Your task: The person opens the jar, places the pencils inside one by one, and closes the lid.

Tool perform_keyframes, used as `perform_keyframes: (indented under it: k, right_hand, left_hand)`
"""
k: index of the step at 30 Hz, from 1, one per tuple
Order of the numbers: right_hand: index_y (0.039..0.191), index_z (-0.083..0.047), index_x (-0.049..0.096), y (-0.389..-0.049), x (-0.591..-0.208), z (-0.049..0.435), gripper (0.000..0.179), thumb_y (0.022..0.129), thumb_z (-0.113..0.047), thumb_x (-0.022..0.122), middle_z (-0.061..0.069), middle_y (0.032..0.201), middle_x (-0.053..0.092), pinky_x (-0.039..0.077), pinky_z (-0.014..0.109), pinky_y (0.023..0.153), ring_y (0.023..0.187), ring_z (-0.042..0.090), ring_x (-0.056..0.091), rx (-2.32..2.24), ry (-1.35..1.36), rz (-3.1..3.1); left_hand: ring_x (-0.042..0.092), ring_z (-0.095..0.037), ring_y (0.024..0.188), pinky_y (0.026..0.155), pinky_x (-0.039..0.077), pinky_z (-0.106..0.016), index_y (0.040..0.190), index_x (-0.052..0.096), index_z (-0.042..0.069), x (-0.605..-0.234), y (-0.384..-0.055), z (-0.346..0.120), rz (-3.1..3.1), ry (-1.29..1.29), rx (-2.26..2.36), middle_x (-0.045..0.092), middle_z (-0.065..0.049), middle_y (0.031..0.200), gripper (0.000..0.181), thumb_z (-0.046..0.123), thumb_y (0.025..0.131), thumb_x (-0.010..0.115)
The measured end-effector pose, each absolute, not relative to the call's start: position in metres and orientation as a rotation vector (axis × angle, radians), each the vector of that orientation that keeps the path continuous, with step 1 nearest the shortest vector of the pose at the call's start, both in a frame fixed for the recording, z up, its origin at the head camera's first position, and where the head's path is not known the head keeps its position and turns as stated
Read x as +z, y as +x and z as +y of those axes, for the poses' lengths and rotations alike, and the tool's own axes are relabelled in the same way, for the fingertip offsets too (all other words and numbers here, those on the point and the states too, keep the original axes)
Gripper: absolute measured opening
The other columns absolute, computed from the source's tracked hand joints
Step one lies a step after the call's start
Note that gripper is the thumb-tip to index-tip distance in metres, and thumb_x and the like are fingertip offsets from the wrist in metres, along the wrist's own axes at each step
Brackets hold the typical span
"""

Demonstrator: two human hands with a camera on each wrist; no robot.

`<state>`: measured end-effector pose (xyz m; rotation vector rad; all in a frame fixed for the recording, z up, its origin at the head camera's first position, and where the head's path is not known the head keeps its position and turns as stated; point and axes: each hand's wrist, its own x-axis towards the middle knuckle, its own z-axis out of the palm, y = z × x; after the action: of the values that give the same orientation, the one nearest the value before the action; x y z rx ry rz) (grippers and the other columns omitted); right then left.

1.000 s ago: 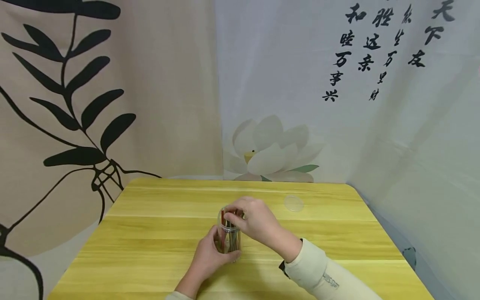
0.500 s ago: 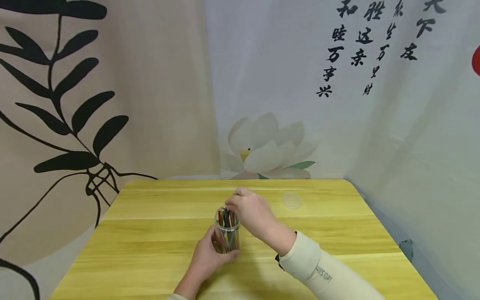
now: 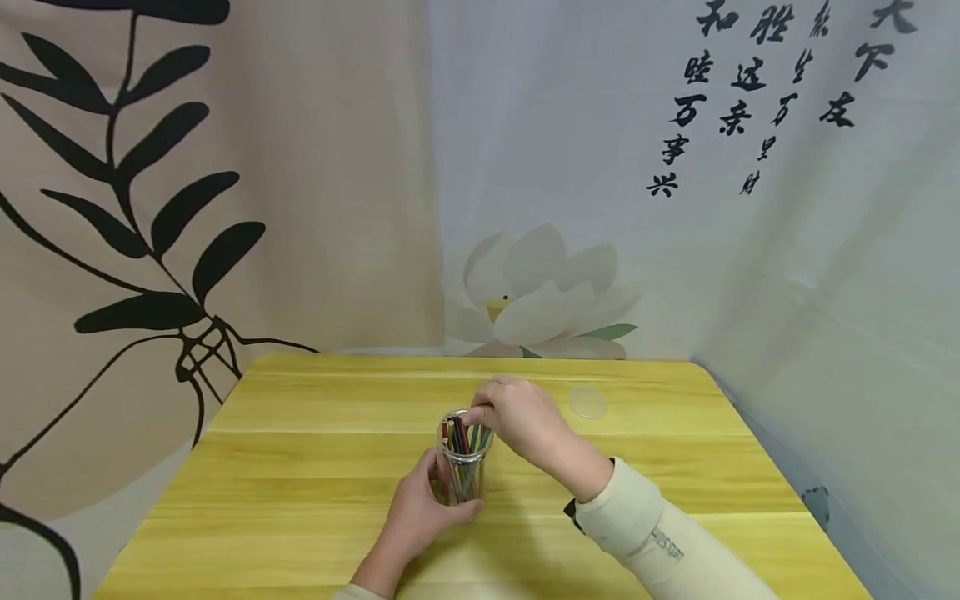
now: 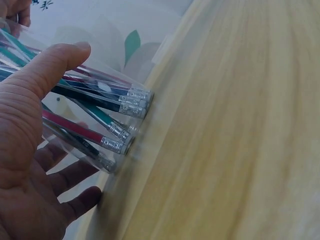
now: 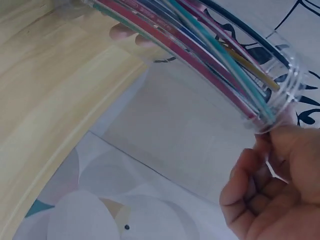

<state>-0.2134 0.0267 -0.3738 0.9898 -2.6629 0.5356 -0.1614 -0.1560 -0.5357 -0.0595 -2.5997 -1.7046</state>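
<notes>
A clear plastic jar (image 3: 465, 457) stands on the table in the head view, filled with several coloured pencils (image 4: 85, 127). Their metal-banded eraser ends are down at the base in the left wrist view. My left hand (image 3: 420, 504) grips the lower jar, thumb across the near side and fingers round the far side. My right hand (image 3: 525, 421) is at the open mouth, thumb and forefinger brought together by the rim (image 5: 292, 85) and the upper pencil ends. I cannot tell whether those fingertips pinch a pencil or the rim. The other right fingers are curled.
A round, clear lid (image 3: 587, 402) lies flat on the wooden table (image 3: 300, 467), behind and to the right of the jar. Past the far table edge hangs a pale curtain (image 3: 345, 167) printed with leaves, a lotus and black characters.
My right hand went up off the pencil tops, then moved to the right side of the jar's mouth. Some pencils now lean right. The left hand kept its grip.
</notes>
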Motion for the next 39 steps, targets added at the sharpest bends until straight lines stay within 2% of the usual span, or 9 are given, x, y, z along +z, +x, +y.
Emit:
perform_keyframes:
  k: [6, 11, 15, 19, 22, 25, 29, 34, 39]
  right_hand:
    - [0.092, -0.020, 0.077, -0.214, -0.379, 0.022, 0.022, 0.091, -0.042, 0.080, -0.007, 0.089, 0.071, 0.055, 0.026, 0.063, 0.075, 0.011, 0.068, 0.442, 1.006, -2.566]
    - [0.100, -0.020, 0.080, -0.214, -0.381, 0.023, 0.014, 0.095, -0.033, 0.079, -0.005, 0.099, 0.074, 0.061, 0.029, 0.072, 0.087, 0.013, 0.073, 0.498, 1.118, -2.467]
    - [0.113, -0.021, 0.080, -0.215, -0.379, 0.022, 0.022, 0.096, -0.034, 0.078, -0.004, 0.108, 0.077, 0.062, 0.031, 0.081, 0.100, 0.014, 0.072, 0.537, 1.253, -2.480]
    - [0.117, -0.020, 0.081, -0.218, -0.382, 0.017, 0.023, 0.097, -0.031, 0.079, -0.004, 0.110, 0.078, 0.062, 0.030, 0.086, 0.105, 0.016, 0.071, 0.553, 1.338, -2.435]
    - [0.108, -0.018, 0.084, -0.220, -0.387, 0.015, 0.016, 0.093, -0.025, 0.083, -0.004, 0.103, 0.079, 0.062, 0.028, 0.087, 0.101, 0.016, 0.073, 0.561, 1.406, -2.299]
    - [0.101, -0.016, 0.084, -0.222, -0.390, 0.014, 0.012, 0.090, -0.021, 0.086, -0.004, 0.099, 0.079, 0.062, 0.026, 0.087, 0.097, 0.014, 0.073, 0.587, 1.430, -2.211]
    - [0.095, -0.014, 0.081, -0.222, -0.388, 0.015, 0.008, 0.090, -0.020, 0.085, -0.001, 0.104, 0.077, 0.061, 0.027, 0.089, 0.100, 0.016, 0.072, 0.605, 1.392, -2.277]
    - [0.096, -0.011, 0.077, -0.217, -0.381, 0.015, 0.009, 0.098, -0.020, 0.076, 0.004, 0.118, 0.070, 0.061, 0.033, 0.094, 0.111, 0.021, 0.068, 0.684, 1.297, -2.522]
    - [0.097, -0.012, 0.081, -0.214, -0.378, 0.014, 0.009, 0.098, -0.020, 0.077, 0.003, 0.116, 0.071, 0.061, 0.035, 0.092, 0.110, 0.022, 0.069, 0.816, 1.186, -2.614]
  left_hand:
    - [0.067, -0.020, 0.110, 0.089, 0.058, -0.040, 0.131, 0.057, 0.023, -0.535, -0.161, -0.155, -2.608, -0.066, -1.719, 0.072, -0.001, 0.120, 0.073, 0.039, 0.073, 0.099]
    - [0.066, -0.020, 0.107, 0.088, 0.057, -0.038, 0.132, 0.057, 0.024, -0.535, -0.162, -0.155, -2.613, -0.070, -1.722, 0.071, -0.002, 0.120, 0.074, 0.039, 0.073, 0.099]
    - [0.066, -0.021, 0.111, 0.090, 0.058, -0.040, 0.136, 0.056, 0.022, -0.536, -0.161, -0.157, -2.614, -0.075, -1.712, 0.071, -0.003, 0.124, 0.076, 0.039, 0.075, 0.098]
    - [0.064, -0.020, 0.104, 0.083, 0.055, -0.035, 0.130, 0.056, 0.018, -0.535, -0.161, -0.158, -2.626, -0.074, -1.711, 0.070, -0.003, 0.120, 0.071, 0.038, 0.076, 0.098]
    - [0.060, -0.019, 0.095, 0.075, 0.052, -0.030, 0.121, 0.055, 0.017, -0.535, -0.162, -0.157, -2.639, -0.079, -1.711, 0.068, -0.003, 0.111, 0.065, 0.038, 0.076, 0.098]
    - [0.060, -0.018, 0.092, 0.074, 0.051, -0.029, 0.117, 0.055, 0.018, -0.533, -0.163, -0.156, -2.628, -0.077, -1.707, 0.067, -0.001, 0.106, 0.064, 0.037, 0.074, 0.099]
    - [0.062, -0.018, 0.098, 0.080, 0.053, -0.032, 0.116, 0.056, 0.018, -0.532, -0.163, -0.156, -2.621, -0.072, -1.700, 0.069, -0.001, 0.108, 0.064, 0.037, 0.073, 0.099]
    - [0.065, -0.018, 0.108, 0.092, 0.056, -0.041, 0.122, 0.058, 0.020, -0.532, -0.162, -0.156, -2.629, -0.051, -1.685, 0.071, 0.000, 0.114, 0.069, 0.039, 0.072, 0.100]
    - [0.067, -0.019, 0.108, 0.094, 0.057, -0.043, 0.125, 0.058, 0.020, -0.533, -0.162, -0.156, -2.627, -0.046, -1.687, 0.071, -0.001, 0.115, 0.071, 0.040, 0.071, 0.100]
